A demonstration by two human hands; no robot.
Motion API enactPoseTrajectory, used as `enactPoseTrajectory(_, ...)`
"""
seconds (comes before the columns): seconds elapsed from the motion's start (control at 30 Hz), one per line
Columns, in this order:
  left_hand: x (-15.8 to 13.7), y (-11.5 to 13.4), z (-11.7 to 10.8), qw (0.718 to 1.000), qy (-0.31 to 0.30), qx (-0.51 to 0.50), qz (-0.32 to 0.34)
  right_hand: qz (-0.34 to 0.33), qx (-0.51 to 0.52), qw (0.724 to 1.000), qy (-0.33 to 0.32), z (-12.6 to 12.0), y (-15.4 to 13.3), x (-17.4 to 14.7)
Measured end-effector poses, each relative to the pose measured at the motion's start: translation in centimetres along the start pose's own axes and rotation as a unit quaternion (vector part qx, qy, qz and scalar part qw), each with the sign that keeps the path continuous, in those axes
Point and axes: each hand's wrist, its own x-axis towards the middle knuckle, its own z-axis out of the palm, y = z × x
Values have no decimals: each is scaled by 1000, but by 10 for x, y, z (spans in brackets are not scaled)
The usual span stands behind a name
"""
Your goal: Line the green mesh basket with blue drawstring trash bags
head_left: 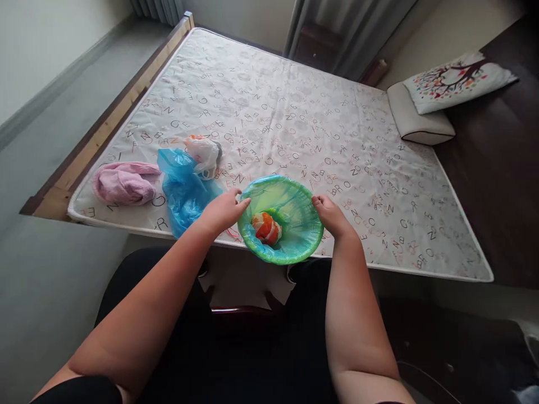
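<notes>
A round green bin (290, 261) lined with a thin blue-green plastic bag (301, 224) is held between my two hands at the mattress's near edge. Inside it lies a crumpled orange-and-white bundle (266, 228). My left hand (227, 210) grips the rim on the left, thumb over the edge. On the opposite side, my right hand (330, 213) pinches the rim and the bag's edge. Left of the bin, a crumpled blue plastic bag (187, 191) spreads on the mattress, touching a white plastic bag (206, 156) with orange print.
A folded pink towel (124, 184) lies on the letter-patterned mattress (295, 123) at its left corner. A wooden bed rail (118, 120) runs along the left. At the far right are a beige cushion (416, 115) and a tree-print pillow (458, 84). Grey curtains (349, 33) hang behind.
</notes>
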Motion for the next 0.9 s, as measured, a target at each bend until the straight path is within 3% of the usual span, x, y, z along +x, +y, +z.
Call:
enactPoseTrajectory(0.1,10,-8,1,996,-9,-79,-29,4,28,999,-33,-5,-1,6)
enactPoseTrajectory(0.27,18,-12,6,951,-79,-261,-148,121,141,974,-131,-15,-2,3)
enactPoseTrajectory(0.37,20,-12,10,955,-51,-264,-122,114,184,963,-160,-23,-3,-2)
enactPoseTrajectory(0.5,28,-12,12,972,102,-209,-42,69,186,975,-99,-28,1,1)
enactPoseTrajectory(0.63,30,-4,9,958,239,-153,38,27,156,987,-9,-25,6,9)
enactPoseTrajectory(0.77,26,10,11,951,261,-145,74,-25,42,995,84,-21,2,11)
enactPoseTrajectory(0.9,29,15,15,965,210,-138,73,-67,-125,977,157,-18,-6,9)
